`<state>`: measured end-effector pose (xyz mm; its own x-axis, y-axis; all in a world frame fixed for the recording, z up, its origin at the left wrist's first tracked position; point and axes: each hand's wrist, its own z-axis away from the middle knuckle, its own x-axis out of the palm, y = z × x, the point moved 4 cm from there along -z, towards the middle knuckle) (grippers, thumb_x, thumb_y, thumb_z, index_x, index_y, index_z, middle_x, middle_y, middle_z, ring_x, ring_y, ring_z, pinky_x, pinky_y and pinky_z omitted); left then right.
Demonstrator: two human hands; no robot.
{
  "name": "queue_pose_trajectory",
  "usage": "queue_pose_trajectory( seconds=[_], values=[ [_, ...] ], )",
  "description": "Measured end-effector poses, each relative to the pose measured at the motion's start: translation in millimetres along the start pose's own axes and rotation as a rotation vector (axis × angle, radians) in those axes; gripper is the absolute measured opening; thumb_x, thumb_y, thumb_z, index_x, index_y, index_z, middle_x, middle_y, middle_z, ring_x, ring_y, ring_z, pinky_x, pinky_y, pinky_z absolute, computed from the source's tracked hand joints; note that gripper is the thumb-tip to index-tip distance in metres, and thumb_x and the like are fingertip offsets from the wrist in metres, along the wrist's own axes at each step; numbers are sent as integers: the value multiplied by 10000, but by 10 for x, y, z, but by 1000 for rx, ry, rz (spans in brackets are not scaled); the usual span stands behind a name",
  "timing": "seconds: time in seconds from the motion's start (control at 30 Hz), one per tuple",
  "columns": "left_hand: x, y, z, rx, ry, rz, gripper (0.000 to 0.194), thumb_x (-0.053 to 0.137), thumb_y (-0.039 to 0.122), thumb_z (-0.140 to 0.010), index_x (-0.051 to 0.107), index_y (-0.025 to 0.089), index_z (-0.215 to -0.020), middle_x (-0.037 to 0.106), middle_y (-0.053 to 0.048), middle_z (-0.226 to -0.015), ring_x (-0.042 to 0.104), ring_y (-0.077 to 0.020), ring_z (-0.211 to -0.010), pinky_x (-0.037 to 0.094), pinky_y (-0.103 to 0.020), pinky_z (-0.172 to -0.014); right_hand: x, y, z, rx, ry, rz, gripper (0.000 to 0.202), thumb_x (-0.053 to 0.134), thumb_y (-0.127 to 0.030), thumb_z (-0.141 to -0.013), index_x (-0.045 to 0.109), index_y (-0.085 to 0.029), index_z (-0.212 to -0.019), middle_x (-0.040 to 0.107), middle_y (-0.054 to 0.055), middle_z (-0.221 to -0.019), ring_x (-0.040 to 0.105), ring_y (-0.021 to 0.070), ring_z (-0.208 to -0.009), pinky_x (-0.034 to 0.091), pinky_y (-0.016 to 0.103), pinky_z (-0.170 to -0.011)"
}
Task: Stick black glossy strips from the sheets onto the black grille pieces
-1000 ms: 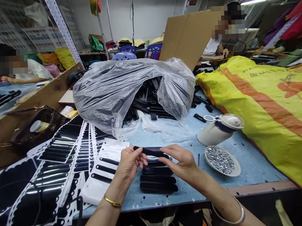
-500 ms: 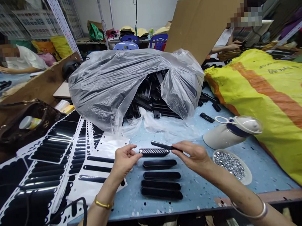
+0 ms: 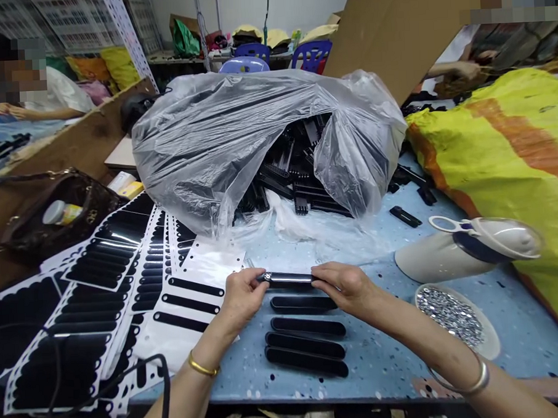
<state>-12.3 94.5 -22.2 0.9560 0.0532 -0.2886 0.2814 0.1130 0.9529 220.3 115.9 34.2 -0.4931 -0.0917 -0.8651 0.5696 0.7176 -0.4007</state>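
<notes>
- Left hand (image 3: 243, 298), reaching in from the near edge: thumb and forefinger pinching the left end of a slim black piece (image 3: 289, 279); gold bangle (image 3: 202, 365) at the wrist.
- Right hand (image 3: 351, 285): pinching the right end of the same piece, silvery bangle (image 3: 475, 376) on the forearm.
- Black piece: level between both hands, small hole at the left end; single part or two layers, impossible to tell.
- Step in hand, as judged: squaring or pressing along the length. Next move, as judged: both ends level, even thumb pressure end to end.
- Blue speckled surface (image 3: 382, 352): row of four similar black pieces (image 3: 308, 326) on the near side of the held one, nearest two touching or nearly so.
- At left: black cord (image 3: 166, 380); fanned sheets of black strips (image 3: 75, 322); white sheet (image 3: 169, 343) with three strips.
- At right: dish (image 3: 492, 346) of small shiny metal parts (image 3: 450, 312); beyond it, pale container (image 3: 429, 258) with dark band, leaning.
- Farther: brown handbag (image 3: 30, 229); clear plastic bag (image 3: 211, 144), gaping over heaped black parts (image 3: 301, 192); yellow sack (image 3: 498, 144).
- Room: cardboard sheet (image 3: 391, 31); co-worker's sleeve (image 3: 68, 95) at left, another co-worker's hand (image 3: 467, 71) at right; blue chairs (image 3: 245, 64); pale wall (image 3: 307, 10).
</notes>
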Motion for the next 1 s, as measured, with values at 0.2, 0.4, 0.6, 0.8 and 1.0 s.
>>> queue_pose_trajectory(
  seconds=[0.2, 0.4, 0.6, 0.8, 1.0],
  values=[
    [52, -9, 6, -42, -65, 81, 231, 671, 142, -713, 805, 125, -900, 676, -11, -588, 634, -153, -571, 504, -251, -583, 55, 11, -46, 3, -29, -6, 176, 579, -185, -955, 722, -198, -853, 748, 86, -837, 721, 217, -750, 597, 310, -691],
    [60, 0, 7, -99, -72, 114, 239, 681, 109, -687, 804, 125, -891, 635, 19, -556, 561, -111, -499, 451, -214, -513, 57, -5, -46, -23, -49, -4, 199, 548, -162, -961, 712, -188, -852, 740, 89, -819, 710, 215, -717, 582, 306, -653],
    [38, 27, 29, -100, -72, 102, 218, 688, 130, -706, 807, 127, -889, 651, 9, -582, 583, -119, -536, 486, -222, -557, 67, 3, -45, -21, -71, 4, 190, 560, -153, -952, 709, -193, -841, 733, 83, -815, 708, 214, -722, 573, 308, -667],
    [30, 33, 16, -97, -78, 86, 208, 695, 140, -713, 806, 137, -889, 662, 4, -583, 597, -128, -533, 496, -228, -551, 106, 35, -39, 8, -56, 6, 131, 597, -202, -947, 724, -211, -918, 732, 70, -815, 701, 215, -735, 573, 323, -710],
    [32, 12, 13, -112, -80, 79, 206, 695, 141, -715, 803, 137, -891, 658, 8, -572, 596, -125, -521, 485, -224, -536, 125, 46, -50, -3, -77, 16, 162, 570, -206, -960, 722, -202, -905, 725, 72, -809, 690, 207, -736, 562, 311, -704]
  ],
)
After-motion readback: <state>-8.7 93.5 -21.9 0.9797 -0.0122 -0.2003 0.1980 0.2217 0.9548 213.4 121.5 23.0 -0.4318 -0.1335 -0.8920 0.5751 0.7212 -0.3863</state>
